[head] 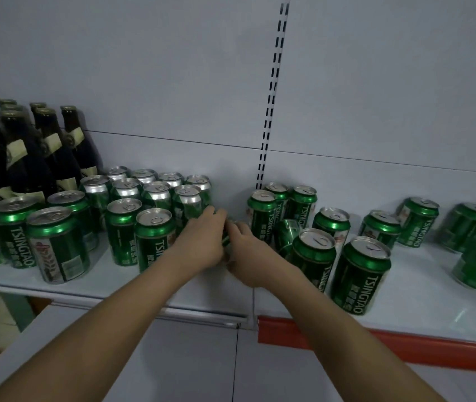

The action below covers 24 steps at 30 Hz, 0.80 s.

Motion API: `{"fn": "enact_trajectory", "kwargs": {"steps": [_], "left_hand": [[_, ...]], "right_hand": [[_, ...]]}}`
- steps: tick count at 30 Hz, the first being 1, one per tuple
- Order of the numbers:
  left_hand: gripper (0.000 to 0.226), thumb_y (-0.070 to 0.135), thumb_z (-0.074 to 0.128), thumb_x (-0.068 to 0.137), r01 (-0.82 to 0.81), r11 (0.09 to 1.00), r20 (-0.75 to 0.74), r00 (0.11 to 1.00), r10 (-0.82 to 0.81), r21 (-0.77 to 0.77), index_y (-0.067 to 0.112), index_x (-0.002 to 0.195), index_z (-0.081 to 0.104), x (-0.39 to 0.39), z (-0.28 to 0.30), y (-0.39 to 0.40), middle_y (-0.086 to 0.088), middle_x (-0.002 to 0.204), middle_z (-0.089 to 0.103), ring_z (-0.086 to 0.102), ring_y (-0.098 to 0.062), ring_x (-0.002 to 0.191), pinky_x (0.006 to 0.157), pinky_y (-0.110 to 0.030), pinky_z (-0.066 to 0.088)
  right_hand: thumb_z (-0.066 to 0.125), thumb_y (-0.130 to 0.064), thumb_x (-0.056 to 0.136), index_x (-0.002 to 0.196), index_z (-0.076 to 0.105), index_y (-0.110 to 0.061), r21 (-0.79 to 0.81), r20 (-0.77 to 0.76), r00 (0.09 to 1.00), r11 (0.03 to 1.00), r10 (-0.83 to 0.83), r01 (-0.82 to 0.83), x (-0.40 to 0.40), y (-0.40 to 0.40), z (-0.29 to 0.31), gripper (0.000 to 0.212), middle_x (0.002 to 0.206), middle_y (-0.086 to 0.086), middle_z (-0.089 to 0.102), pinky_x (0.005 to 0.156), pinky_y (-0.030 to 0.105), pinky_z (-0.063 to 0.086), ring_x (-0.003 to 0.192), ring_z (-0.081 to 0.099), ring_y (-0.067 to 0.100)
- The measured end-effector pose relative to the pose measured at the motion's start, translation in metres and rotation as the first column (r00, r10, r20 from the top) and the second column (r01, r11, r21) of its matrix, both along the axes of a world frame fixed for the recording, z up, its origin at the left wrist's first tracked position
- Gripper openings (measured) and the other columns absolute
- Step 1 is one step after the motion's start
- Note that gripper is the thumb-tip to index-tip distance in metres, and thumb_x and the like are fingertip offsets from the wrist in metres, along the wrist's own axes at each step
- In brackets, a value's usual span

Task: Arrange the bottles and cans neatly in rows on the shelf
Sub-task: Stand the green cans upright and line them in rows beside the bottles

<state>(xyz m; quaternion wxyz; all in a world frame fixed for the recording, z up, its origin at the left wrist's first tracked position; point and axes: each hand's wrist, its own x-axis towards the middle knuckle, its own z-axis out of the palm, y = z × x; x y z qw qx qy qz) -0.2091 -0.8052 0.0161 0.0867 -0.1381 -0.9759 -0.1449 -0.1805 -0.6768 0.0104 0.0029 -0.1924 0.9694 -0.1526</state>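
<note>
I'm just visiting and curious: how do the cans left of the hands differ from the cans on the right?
The left cans stand packed in straight rows, nearly touching; the right cans stand scattered with gaps. All the left cans are upright, while among the right cans one leans tilted. The left cans sit beside dark bottles; the right cans have none near. Both groups are green with silver tops.

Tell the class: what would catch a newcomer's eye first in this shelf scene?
Two bare hands meet mid-shelf, the left hand and right hand closed around a green can that is mostly hidden. Left of them, green cans stand in tidy rows beside dark bottles; to the right, loose cans are scattered.
</note>
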Motion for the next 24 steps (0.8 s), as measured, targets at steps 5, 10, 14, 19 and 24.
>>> {"fn": "enact_trajectory", "kwargs": {"steps": [5,10,14,19,24], "left_hand": [[0.029,0.017,0.071,0.079,0.013,1.0,0.124,0.992,-0.013,0.0,0.008,0.099,0.054,0.009,0.048,0.0,-0.008,0.098,0.058,0.059,-0.021,0.082,0.064,-0.037,0.049],[0.031,0.027,0.078,0.072,0.1,0.994,0.226,0.97,-0.089,-0.037,0.001,0.073,0.06,-0.002,0.067,-0.002,-0.01,0.066,0.054,0.047,-0.022,0.063,0.058,-0.035,0.036],[0.036,0.039,0.081,0.07,0.13,0.985,0.232,0.967,-0.1,-0.117,0.007,0.067,0.064,-0.006,0.08,-0.003,-0.005,0.062,0.061,0.053,-0.022,0.058,0.054,-0.035,0.04],[0.04,0.04,0.079,0.077,0.287,0.933,0.303,0.928,-0.216,-0.216,0.016,0.109,0.07,-0.01,0.087,0.007,-0.001,0.102,0.071,0.067,-0.02,0.091,0.084,-0.037,0.057],[0.04,0.031,0.077,0.083,0.387,0.905,0.324,0.891,-0.317,-0.179,0.015,0.118,0.065,-0.017,0.08,0.006,-0.002,0.112,0.068,0.065,-0.019,0.097,0.087,-0.036,0.057]], "right_hand": [[0.062,-0.014,0.094,0.157,0.013,-0.011,-0.064,-0.1,0.995,0.997,0.029,-0.036,0.009,0.002,0.015,0.08,0.138,0.022,0.044,0.086,0.041,0.046,0.113,0.055,0.042],[0.06,-0.017,0.096,0.121,0.041,-0.004,-0.154,-0.08,0.996,0.988,-0.028,0.016,0.011,0.0,0.024,0.034,0.116,0.019,0.055,0.07,0.033,0.032,0.088,0.048,0.027],[0.051,-0.019,0.102,0.114,0.042,-0.004,-0.172,-0.022,0.993,0.979,-0.119,0.114,0.009,0.002,0.029,0.021,0.111,0.021,0.062,0.062,0.034,0.035,0.085,0.055,0.032],[0.052,-0.014,0.1,0.121,0.051,-0.002,-0.058,-0.044,0.973,0.973,-0.226,0.223,0.01,0.009,0.05,0.024,0.119,0.017,0.061,0.074,0.033,0.041,0.105,0.06,0.035],[0.047,-0.016,0.098,0.103,0.062,-0.011,0.024,-0.215,0.94,0.961,-0.266,0.277,0.01,0.014,0.058,0.016,0.103,0.011,0.065,0.075,0.04,0.055,0.086,0.064,0.031]]}}
